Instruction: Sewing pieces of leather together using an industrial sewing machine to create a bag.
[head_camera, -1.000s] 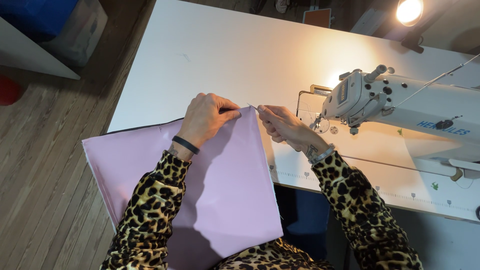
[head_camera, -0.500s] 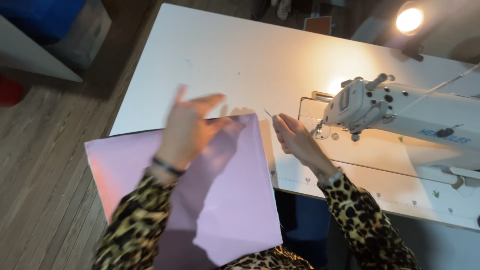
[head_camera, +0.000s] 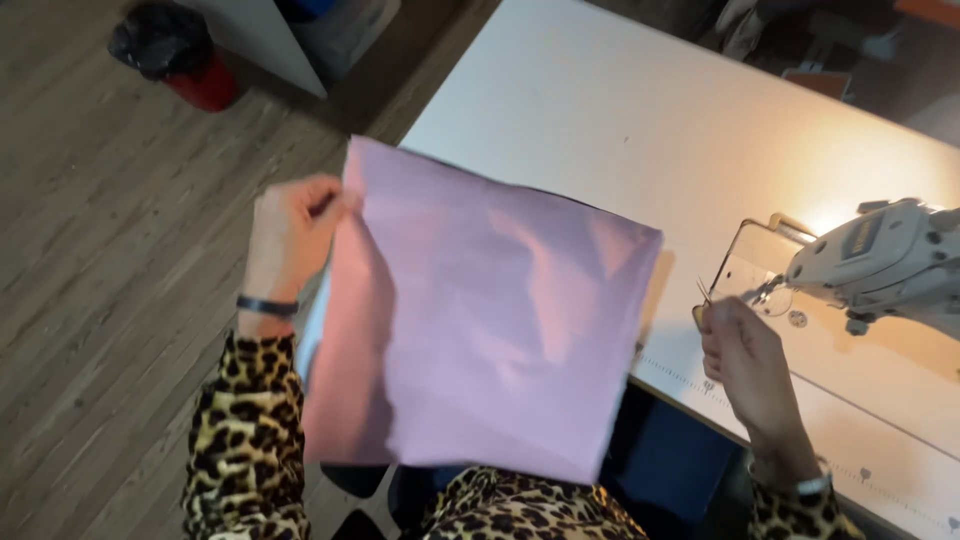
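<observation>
your left hand (head_camera: 290, 235) pinches the pink fabric (head_camera: 480, 320) at its upper corner, raised above the counter (head_camera: 640, 110) edge. light, limp, creasable: support edges. right hand (head_camera: 745, 365) nips small snips (head_camera: 703, 296).

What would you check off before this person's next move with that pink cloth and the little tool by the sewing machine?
1. Left hand grips the pink fabric at its upper corner: ok.
2. Fabric lifted off the white table: ok.
3. Fabric hangs flat, with no bunching: not ok, it has soft folds.
4. Right hand holds a small thin tool: ok, though what kind cannot tell.
5. Right hand apart from the sewing machine needle area: ok.
6. Machine threaded: cannot tell.
</observation>
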